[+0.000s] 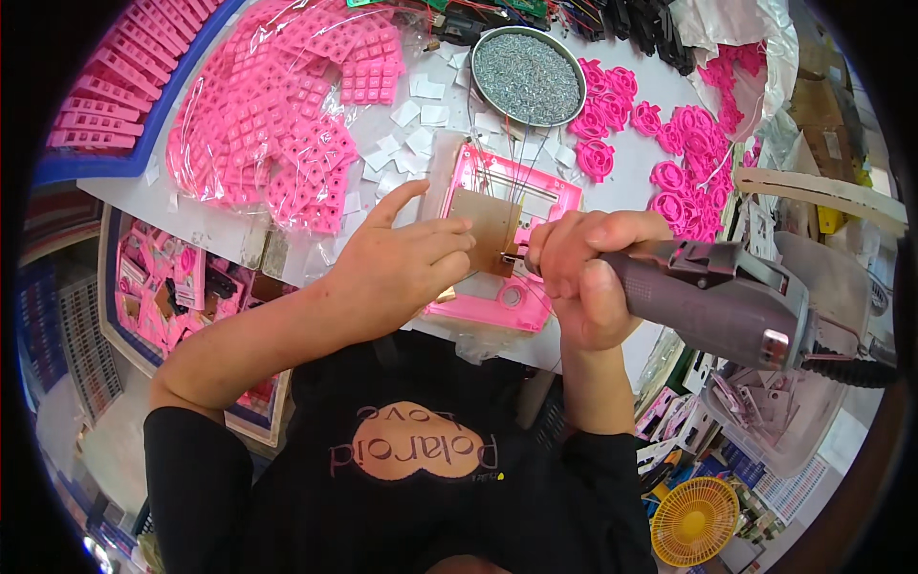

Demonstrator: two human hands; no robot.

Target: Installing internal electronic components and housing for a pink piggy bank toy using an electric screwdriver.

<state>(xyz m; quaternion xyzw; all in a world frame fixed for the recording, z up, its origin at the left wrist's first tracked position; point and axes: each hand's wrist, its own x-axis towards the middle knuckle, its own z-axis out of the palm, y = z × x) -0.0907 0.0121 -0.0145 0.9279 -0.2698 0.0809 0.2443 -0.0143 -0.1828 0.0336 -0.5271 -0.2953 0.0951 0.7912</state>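
Note:
A pink plastic housing (519, 311) lies on the table in front of me, with a brown circuit board (481, 228) in it and thin wires rising from it. My right hand (593, 273) is wrapped round a dark grey electric screwdriver (712, 297), held nearly level. Its tip meets the board near the right edge. From the left, my left hand (402, 258) reaches over the housing, index finger stretched away and the other fingertips at the board's left edge. Whether they press on it I cannot tell.
Beyond the housing stands a round metal dish (528, 77) of small screws. A clear bag of pink keypads (277, 124) lies left, pink ring-shaped parts (688, 158) right, and white paper squares (406, 143) between. A blue crate (158, 143) stands far left; a yellow basket (695, 521) sits lower right.

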